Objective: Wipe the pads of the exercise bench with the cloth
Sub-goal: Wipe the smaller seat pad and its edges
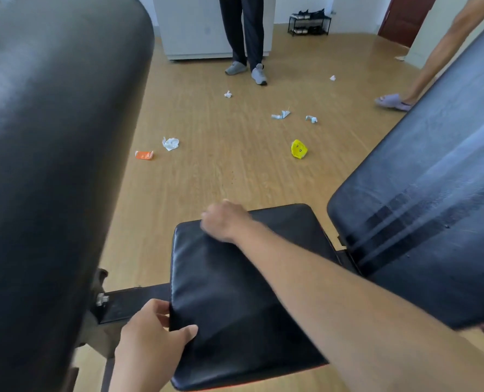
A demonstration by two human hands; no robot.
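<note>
2 hands (pixel 223 220) (pixel 153 332) on seat pad (pixel 235 292) | 3 pads (cloth unseen)

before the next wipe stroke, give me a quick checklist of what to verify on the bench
1. Left hand steadying the seat pad, fingers over its near left edge: ok.
2. Right hand on the pad's far left corner: ok.
3. Cloth under the right hand: cannot tell, hand blurred, no cloth visible.
4. Seat pad surface free of objects: ok.
5. Back pad wiped evenly: not ok, streaks show.
6. Roller pad wiped: cannot tell.
</note>
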